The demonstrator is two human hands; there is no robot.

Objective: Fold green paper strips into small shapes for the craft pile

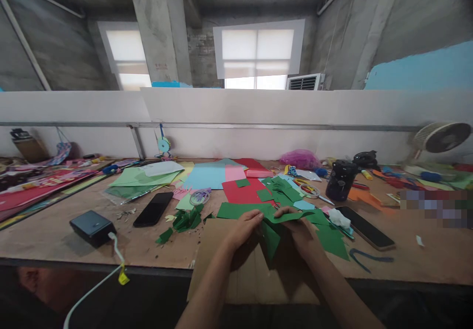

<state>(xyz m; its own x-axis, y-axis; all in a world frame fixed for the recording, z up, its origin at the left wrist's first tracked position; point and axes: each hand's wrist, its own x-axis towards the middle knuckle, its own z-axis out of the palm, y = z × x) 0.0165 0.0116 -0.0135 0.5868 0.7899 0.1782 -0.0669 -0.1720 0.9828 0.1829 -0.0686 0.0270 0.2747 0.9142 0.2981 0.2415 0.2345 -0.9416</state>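
Observation:
Between my two hands is a piece of green paper [271,243], folded or creased, with a pointed part hanging down. My left hand [244,229] pinches its left side, thumb on top. My right hand [298,230] grips the other side, its fingers curled partly behind the paper. Both hands are over a sheet of brown cardboard [214,250] at the table's front edge. Just beyond them lies a flat green strip [232,210]. Cut green pieces [283,191] are piled on red paper [236,191], and green scraps [186,219] lie to the left.
On the left are a black phone [153,210] and a dark box [92,226] with a white cable. To the right stand a black cup [340,180] and a second phone [365,228]. Colored sheets [205,174] lie behind; a fan [442,137] is far right.

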